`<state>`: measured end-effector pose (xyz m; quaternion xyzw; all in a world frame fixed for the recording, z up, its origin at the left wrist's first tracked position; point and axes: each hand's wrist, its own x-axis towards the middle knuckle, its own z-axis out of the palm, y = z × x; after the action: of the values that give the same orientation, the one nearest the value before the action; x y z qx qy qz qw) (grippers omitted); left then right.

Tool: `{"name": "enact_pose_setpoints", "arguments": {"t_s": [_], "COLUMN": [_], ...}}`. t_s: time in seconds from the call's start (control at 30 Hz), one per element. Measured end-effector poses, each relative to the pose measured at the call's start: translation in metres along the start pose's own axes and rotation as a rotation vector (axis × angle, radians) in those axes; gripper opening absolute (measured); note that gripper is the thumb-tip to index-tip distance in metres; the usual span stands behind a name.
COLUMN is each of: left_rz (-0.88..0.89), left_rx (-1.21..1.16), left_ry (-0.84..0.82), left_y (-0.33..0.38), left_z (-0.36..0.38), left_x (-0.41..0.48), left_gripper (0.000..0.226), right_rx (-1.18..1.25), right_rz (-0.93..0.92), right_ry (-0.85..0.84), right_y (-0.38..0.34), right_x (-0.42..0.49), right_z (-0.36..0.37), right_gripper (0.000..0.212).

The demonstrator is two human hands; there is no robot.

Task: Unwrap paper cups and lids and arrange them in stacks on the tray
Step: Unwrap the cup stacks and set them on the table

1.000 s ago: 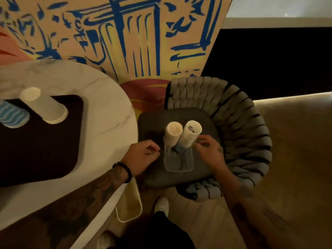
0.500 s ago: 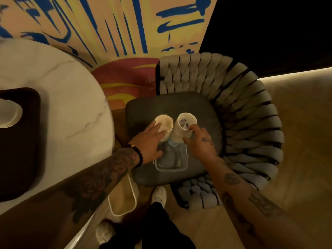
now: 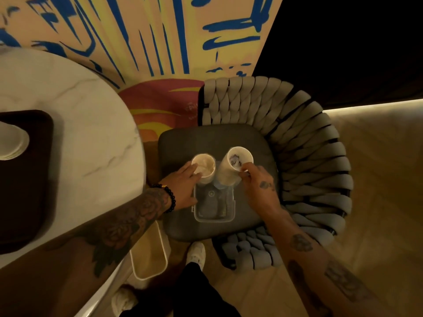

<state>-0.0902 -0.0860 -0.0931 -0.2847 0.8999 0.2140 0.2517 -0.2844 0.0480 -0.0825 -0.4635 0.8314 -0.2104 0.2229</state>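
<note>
Setting: dim interior, wood-toned floor [image 3: 377, 179] at right, a lit strip along the base of a dark wall [image 3: 343, 42]. Rear wall: mural [image 3: 137, 30] in cream, yellow and blue strokes, with a red-orange area low down. Left: round white marble table [image 3: 80, 124], veined, carrying a dark tray [image 3: 25, 191] near its left edge. On the tray, partly cut off by the frame, one pale stack of paper cups [image 3: 11, 143]. Centre: chair [image 3: 297, 138] with a thick woven grey backrest curving round a dark seat cushion [image 3: 217, 138]. On the cushion: a clear plastic container [image 3: 214, 208], contents indistinct, with two tall sleeves of cups standing in it and leaning outward. Left sleeve [image 3: 204, 168]: pale, open top facing the camera. Right sleeve [image 3: 231, 170]: pale, top showing crumpled wrap inside. Left hand [image 3: 183, 186]: fingers extended flat against the side and rim of the left sleeve, not closed round it; beaded bracelet [image 3: 169, 197] at the wrist. Right hand [image 3: 258, 181]: fingertips pinching the rim of the right sleeve. Floor beneath the table edge: a pale rectangular bin [image 3: 148, 255], open. Bottom centre: dark trouser leg and a white shoe [image 3: 196, 252].
</note>
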Motion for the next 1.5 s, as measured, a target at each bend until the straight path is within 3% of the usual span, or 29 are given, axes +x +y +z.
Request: {"name": "enact_pose_setpoints", "arguments": {"t_s": [0.33,0.63,0.73,0.9,1.07,1.5], "left_rz": [0.001,0.034,0.094,0.083,0.013,-0.323], "left_rx": [-0.163,-0.677,-0.812,-1.010,-1.036,-1.109], "left_ry": [0.104,0.499,0.589,0.708,0.841,1.090], "left_y": [0.009,0.024,0.020,-0.005,-0.036,-0.103], "left_z": [-0.027,-0.085,-0.096,-0.092,-0.059,0.100], "left_x": [-0.019,-0.109,-0.148,-0.220,-0.302,-0.484], "left_gripper": [0.088,0.090,0.092,0.089,0.086,0.075], "right_rx": [-0.091,-0.081,0.033,0.120,0.153,0.173], "right_rz": [-0.096,-0.325,-0.386,-0.520,-0.580,-0.735], "right_ry": [0.039,0.041,0.009,-0.034,-0.105,-0.407], "right_y": [-0.043,-0.120,-0.163,-0.228,-0.287,-0.400], "right_x": [-0.010,-0.042,-0.057,-0.081,-0.129,-0.277], "right_z": [-0.084,-0.151,-0.153,-0.124,-0.075,0.068], "right_gripper": [0.016,0.012,0.010,0.012,0.026,0.025]}}
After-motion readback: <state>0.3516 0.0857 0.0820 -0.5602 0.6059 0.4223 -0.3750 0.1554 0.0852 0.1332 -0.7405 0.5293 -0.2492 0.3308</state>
